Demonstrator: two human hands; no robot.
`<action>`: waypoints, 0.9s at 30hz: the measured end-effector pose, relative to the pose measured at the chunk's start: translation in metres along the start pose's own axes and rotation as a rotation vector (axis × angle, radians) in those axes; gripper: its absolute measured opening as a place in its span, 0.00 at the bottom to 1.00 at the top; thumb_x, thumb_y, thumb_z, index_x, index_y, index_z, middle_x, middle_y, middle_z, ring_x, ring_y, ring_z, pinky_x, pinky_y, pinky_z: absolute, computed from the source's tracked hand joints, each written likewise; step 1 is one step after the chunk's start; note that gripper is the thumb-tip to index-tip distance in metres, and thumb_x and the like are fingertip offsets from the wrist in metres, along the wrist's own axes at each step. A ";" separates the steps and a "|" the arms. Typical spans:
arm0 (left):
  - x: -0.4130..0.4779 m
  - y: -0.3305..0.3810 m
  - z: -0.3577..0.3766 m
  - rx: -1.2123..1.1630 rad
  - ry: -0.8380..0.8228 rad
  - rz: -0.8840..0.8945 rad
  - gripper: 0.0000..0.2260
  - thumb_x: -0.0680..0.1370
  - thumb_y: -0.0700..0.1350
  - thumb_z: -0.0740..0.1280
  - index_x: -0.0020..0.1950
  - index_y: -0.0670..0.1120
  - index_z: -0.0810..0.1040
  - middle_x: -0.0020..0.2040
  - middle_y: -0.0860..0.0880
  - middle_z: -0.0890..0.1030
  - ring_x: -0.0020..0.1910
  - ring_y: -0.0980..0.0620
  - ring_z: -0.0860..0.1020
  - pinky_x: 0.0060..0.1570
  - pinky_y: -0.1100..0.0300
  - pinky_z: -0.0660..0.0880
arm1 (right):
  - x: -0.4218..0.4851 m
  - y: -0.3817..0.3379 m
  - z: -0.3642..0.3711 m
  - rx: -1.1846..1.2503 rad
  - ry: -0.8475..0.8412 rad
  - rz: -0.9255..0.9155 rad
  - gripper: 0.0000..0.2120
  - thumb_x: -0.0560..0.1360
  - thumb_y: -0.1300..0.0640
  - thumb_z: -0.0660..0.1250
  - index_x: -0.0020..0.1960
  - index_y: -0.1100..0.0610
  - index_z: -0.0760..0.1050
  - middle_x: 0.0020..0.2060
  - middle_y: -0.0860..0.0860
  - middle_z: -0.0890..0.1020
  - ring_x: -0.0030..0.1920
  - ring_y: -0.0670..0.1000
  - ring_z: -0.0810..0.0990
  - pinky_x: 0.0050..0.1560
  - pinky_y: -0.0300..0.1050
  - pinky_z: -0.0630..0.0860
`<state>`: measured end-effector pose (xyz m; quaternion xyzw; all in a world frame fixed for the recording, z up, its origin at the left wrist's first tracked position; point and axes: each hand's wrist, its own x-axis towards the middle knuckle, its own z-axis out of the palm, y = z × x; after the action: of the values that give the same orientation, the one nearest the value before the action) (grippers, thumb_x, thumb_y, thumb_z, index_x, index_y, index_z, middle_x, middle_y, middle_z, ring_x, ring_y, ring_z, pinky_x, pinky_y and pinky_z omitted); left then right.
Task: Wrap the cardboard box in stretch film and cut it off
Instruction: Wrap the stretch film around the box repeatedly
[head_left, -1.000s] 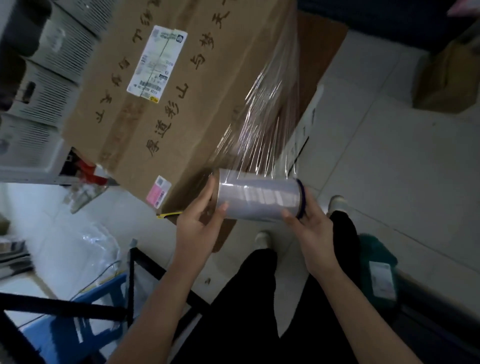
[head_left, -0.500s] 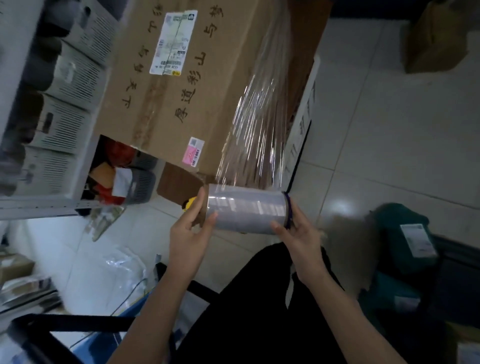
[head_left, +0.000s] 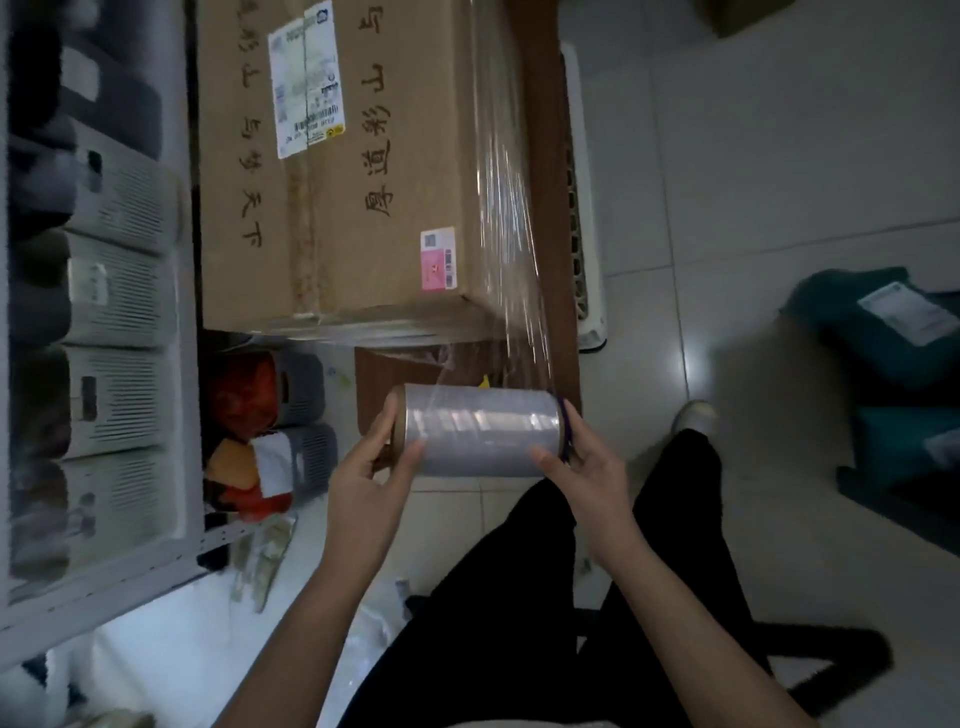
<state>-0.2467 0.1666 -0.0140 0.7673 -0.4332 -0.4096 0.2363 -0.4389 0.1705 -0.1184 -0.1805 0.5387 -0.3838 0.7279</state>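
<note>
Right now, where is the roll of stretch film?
In the head view, the roll of stretch film sits centre frame, held between the left hand and right hand, just below the cardboard box.

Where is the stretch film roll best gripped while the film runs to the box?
By its two ends, one hand from each side. The stretch film roll lies crosswise with film paying off its top toward the cardboard box. The left hand and right hand cup the ends, so the roll can probably turn.
</note>
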 end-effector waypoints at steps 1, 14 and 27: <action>0.000 -0.004 -0.008 0.006 -0.021 0.012 0.22 0.75 0.49 0.66 0.68 0.61 0.68 0.70 0.54 0.71 0.68 0.59 0.69 0.61 0.70 0.69 | -0.005 0.007 0.008 0.018 0.015 -0.003 0.32 0.71 0.64 0.71 0.72 0.57 0.64 0.63 0.50 0.76 0.56 0.39 0.78 0.56 0.35 0.75; -0.012 -0.052 -0.066 -0.017 -0.154 0.111 0.23 0.74 0.49 0.67 0.68 0.58 0.69 0.69 0.58 0.71 0.67 0.62 0.69 0.65 0.64 0.69 | -0.045 0.075 0.070 0.201 0.130 -0.043 0.25 0.72 0.65 0.69 0.67 0.51 0.70 0.57 0.46 0.81 0.57 0.42 0.80 0.56 0.37 0.76; 0.072 -0.121 -0.196 0.217 -0.320 0.390 0.23 0.72 0.50 0.67 0.67 0.56 0.69 0.68 0.55 0.72 0.68 0.63 0.69 0.67 0.63 0.66 | -0.021 0.177 0.240 0.457 0.309 -0.137 0.25 0.74 0.66 0.66 0.70 0.58 0.69 0.63 0.52 0.78 0.65 0.51 0.75 0.67 0.52 0.70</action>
<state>-0.0054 0.1689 -0.0232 0.6158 -0.6459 -0.4233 0.1558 -0.1549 0.2635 -0.1396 0.0131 0.5293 -0.5666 0.6313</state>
